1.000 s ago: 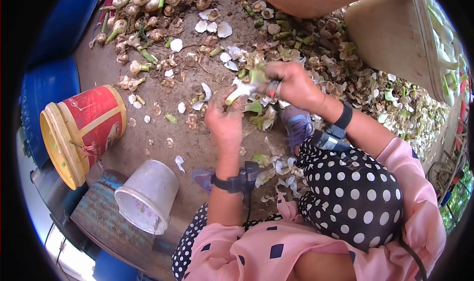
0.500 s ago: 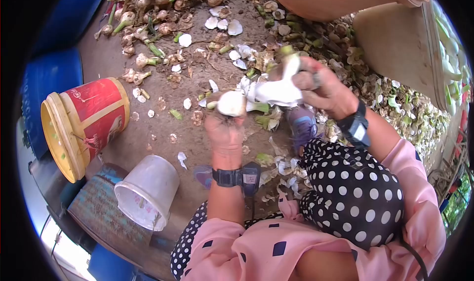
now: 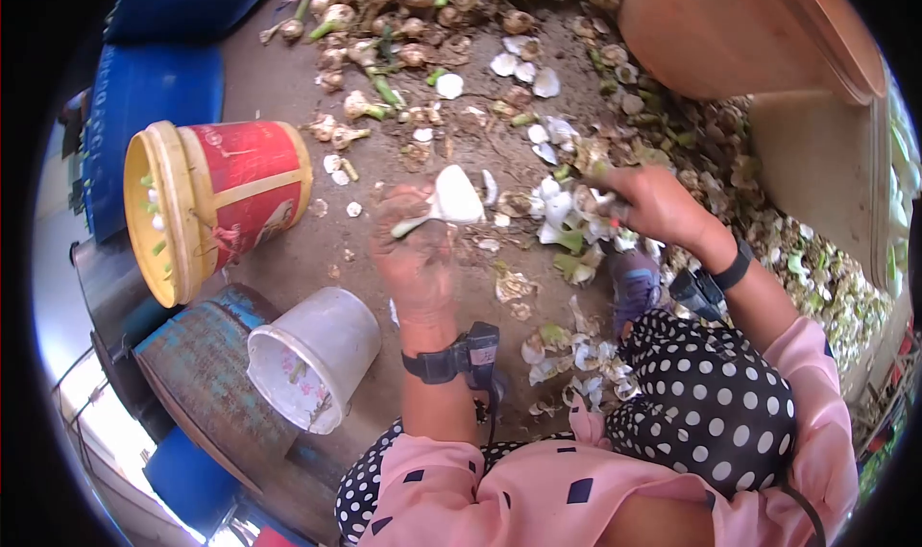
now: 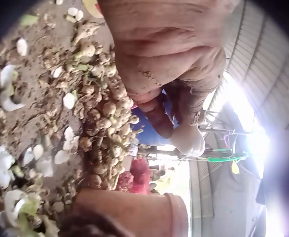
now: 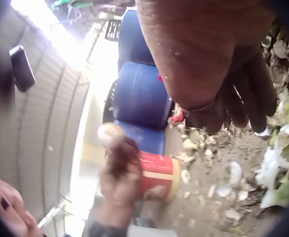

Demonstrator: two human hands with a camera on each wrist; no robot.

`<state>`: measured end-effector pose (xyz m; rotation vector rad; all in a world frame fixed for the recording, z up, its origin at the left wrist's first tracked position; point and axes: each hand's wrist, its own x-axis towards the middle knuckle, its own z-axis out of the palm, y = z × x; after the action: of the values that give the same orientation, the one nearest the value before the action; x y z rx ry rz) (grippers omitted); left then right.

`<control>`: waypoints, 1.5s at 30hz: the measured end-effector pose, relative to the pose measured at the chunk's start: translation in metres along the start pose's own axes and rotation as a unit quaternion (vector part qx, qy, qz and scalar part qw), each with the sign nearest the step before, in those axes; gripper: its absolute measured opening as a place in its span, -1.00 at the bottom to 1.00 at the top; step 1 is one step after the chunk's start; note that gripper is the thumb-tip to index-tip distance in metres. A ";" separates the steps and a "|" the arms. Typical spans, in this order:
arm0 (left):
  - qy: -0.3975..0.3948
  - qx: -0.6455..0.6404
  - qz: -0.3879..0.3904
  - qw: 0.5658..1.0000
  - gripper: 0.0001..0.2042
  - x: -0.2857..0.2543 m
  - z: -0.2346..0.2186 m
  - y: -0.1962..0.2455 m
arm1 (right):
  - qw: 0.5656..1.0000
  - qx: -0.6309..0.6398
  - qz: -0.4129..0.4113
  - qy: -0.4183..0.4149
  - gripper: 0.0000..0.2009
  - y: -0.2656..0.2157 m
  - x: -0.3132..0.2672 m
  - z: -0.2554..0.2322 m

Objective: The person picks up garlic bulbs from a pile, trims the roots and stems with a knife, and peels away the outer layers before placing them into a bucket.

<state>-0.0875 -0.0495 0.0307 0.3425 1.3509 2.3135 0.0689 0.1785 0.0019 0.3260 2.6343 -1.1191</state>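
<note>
My left hand point(image 3: 418, 249) holds a peeled white garlic bulb point(image 3: 458, 194) with a short pale stem, raised over the dirt floor. In the left wrist view the bulb point(image 4: 189, 140) shows beyond the fingertips, partly hidden by the fingers. Over the heap of skins to the right is my right hand point(image 3: 658, 204); its fingers point(image 5: 238, 106) hang down with no bulb in them. A small orange-red spot shows by its fingertips in the head view. Just beneath it lie white and green garlic peels point(image 3: 557, 211).
Unpeeled garlic bulbs point(image 3: 413, 52) are piled at the back. A red and yellow bucket point(image 3: 254, 187) lies tipped at the left, near a tilted white bucket point(image 3: 331, 345). Large tubs point(image 3: 740, 38) stand at the back right, beside a wide spread of skins. A shoe point(image 3: 634, 288) is close by.
The hands worked together on the bulb, then parted. My left hand has turned and moved left with the bare bulb; white peel that my right hand carried now lies on the floor beneath it.
</note>
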 end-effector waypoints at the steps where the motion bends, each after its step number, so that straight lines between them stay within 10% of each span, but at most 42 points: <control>1: -0.019 0.053 0.037 0.998 -0.77 0.007 -0.008 0.013 | 0.999 -0.042 -0.003 -0.025 -0.60 0.001 0.000 0.003; 5: -0.198 0.258 0.141 0.935 -0.80 0.025 0.001 0.025 | 0.879 0.475 -0.004 -0.042 -0.53 -0.022 -0.004 -0.017; 10: -0.298 0.307 0.113 0.897 -0.69 0.018 0.042 -0.010 | 0.910 0.406 -0.081 0.011 -0.50 -0.044 0.008 -0.029; 11: -0.188 0.159 -0.035 0.968 -0.51 0.018 0.047 -0.009 | 0.850 0.519 0.072 -0.051 -0.55 -0.050 0.004 -0.050; 12: -0.133 0.179 -0.007 0.975 -0.47 0.032 0.029 -0.015 | 0.834 0.544 0.090 0.025 -0.63 -0.060 0.003 -0.066; 15: 0.090 0.428 -0.127 0.890 -0.43 0.108 -0.048 -0.004 | 0.827 0.503 -0.119 0.222 -0.61 -0.045 -0.011 -0.129; 17: 0.108 0.529 -0.032 0.841 -0.45 0.166 -0.168 -0.025 | 0.458 0.841 -0.261 0.125 -0.25 -0.016 -0.030 -0.178; 24: 0.124 0.554 -0.213 0.795 -0.42 0.254 -0.252 -0.037 | 0.729 0.665 -0.092 0.130 -0.39 0.016 0.000 -0.067; 26: 0.096 0.551 -0.175 0.810 -0.48 0.249 -0.274 -0.073 | 0.769 0.622 0.028 0.141 -0.52 0.012 -0.008 -0.043; 29: 0.076 0.707 0.053 0.701 -0.66 0.180 -0.189 -0.105 | 0.793 0.593 0.077 0.118 -0.60 0.001 -0.004 -0.038; 32: 0.008 0.564 0.054 0.824 -0.61 0.100 -0.112 -0.127 | 0.850 0.503 0.141 0.071 -0.69 -0.007 0.006 -0.031; 35: -0.045 0.351 -0.143 0.924 -0.39 0.032 -0.008 -0.110 | 0.948 0.302 0.039 0.095 -0.65 -0.002 0.011 -0.011; 36: -0.077 0.334 -0.072 0.937 -0.32 0.014 0.005 -0.119 | 0.962 0.248 0.004 0.117 -0.62 -0.001 0.010 -0.005; 40: -0.157 0.380 0.009 0.911 -0.33 -0.026 0.067 -0.097 | 0.974 0.135 -0.033 0.180 -0.65 0.004 -0.004 0.007; 45: -0.189 0.205 -0.079 0.957 -0.26 -0.043 0.074 -0.094 | 0.805 0.579 0.055 0.120 -0.70 0.003 -0.028 0.005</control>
<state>0.0045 0.0260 -0.0141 0.7364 1.5785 1.7140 0.0968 0.1744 0.0054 0.8480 1.6734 -2.6398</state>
